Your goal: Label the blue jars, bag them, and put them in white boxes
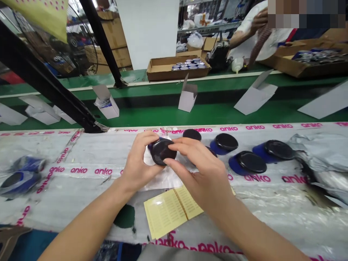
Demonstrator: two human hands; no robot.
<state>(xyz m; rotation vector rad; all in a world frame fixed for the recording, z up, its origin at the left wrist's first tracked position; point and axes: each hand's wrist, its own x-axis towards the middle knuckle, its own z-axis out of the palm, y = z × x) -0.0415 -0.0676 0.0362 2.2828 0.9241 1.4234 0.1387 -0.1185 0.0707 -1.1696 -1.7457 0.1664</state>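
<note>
A dark blue jar with a glossy black end (162,151) is tilted over the middle of the table, its black end turned toward me. My left hand (138,156) is closed around its left side. My right hand (202,168) touches the right edge of the black end, thumb below and fingertips above; whether something thin is between them I cannot tell. Below the hands lies a yellow sheet of small labels (165,212), partly covered by my right hand. To the right stand several similar jars, such as one blue jar (247,163) with its black end up.
Two blue jars in clear plastic (20,177) lie at the left. Grey plastic wrapping (320,152) is heaped at the right. Beyond the table, open white boxes (188,98) stand along a green conveyor. A cardboard tray (160,70) holds several round tins. A black post (54,79) slants across the left; a person (247,32) is opposite.
</note>
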